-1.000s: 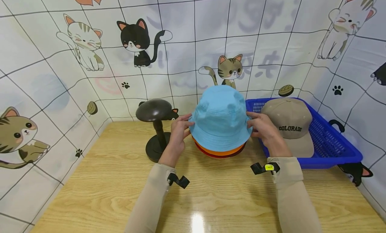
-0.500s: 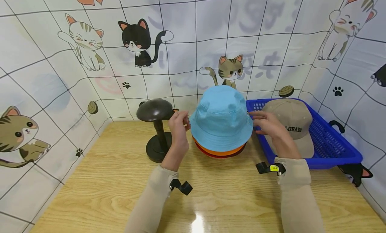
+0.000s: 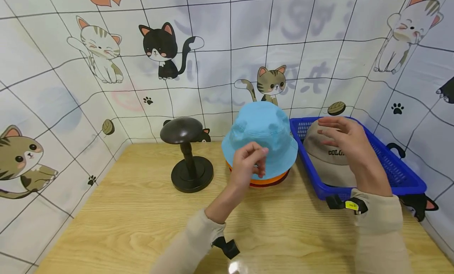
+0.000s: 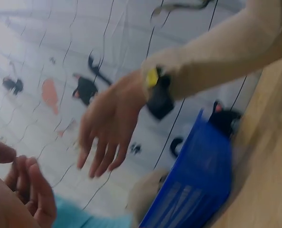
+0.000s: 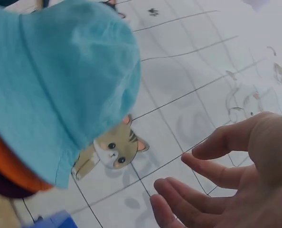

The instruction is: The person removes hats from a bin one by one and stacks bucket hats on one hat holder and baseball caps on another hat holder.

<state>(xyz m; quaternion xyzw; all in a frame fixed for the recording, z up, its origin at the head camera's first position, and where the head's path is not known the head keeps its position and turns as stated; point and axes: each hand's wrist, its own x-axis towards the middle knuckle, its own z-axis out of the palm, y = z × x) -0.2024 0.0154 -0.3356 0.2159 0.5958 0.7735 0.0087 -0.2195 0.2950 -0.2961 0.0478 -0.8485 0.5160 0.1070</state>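
A light blue bucket hat sits on top of a stack, and orange and dark red brims show beneath it. My left hand hovers in front of the hat with loosely bent fingers, holding nothing. Over the blue basket is my right hand, fingers relaxed and spread, also holding nothing. Inside that basket lies a beige baseball cap with dark lettering, partly covered by the right hand in the head view. The left wrist view shows the right hand apart from the cap.
A black hat stand with a domed top stands on the wooden table, left of the stacked hats. Behind it all hangs a white grid-patterned backdrop with cartoon cats. A black hook shows at the basket's right side.
Both hands have let go of the blue bucket hat's brim. The left hand has moved right, in front of the hat; the right hand has moved right, over the basket. The hats remain stacked.
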